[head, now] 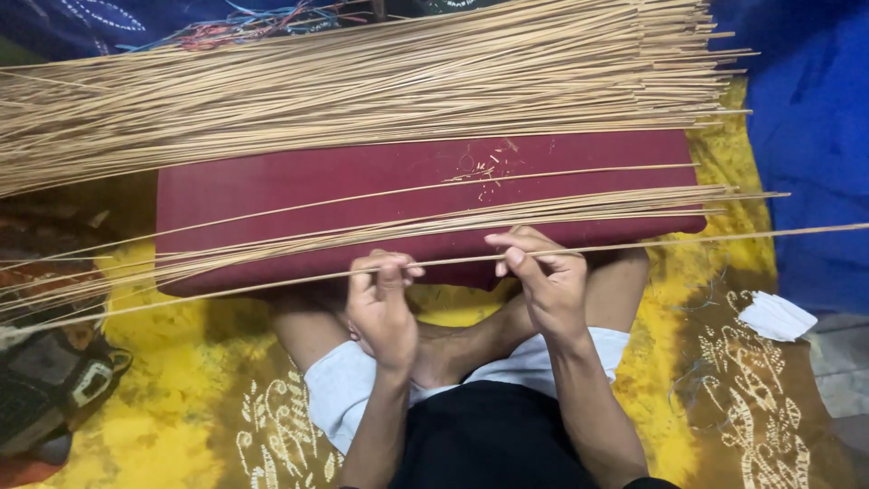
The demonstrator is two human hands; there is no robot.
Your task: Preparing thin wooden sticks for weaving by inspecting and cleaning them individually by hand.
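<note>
Both hands pinch one thin bamboo stick (pixel 634 244) that runs crosswise just in front of the dark red board (pixel 272 195); the left hand (pixel 380 308) closes thumb and fingers on it near its middle, the right hand (pixel 543 281) grips it just beside, fingertips narrow around the stick; a small loose group of sticks (pixel 543 206) lies on the board's near edge, the big pile (pixel 362 81) beyond it; in my judgement the work goes best with the pinches kept close together and light, so the slender stick neither bows nor snaps, and with it held clear of its neighbours.
</note>
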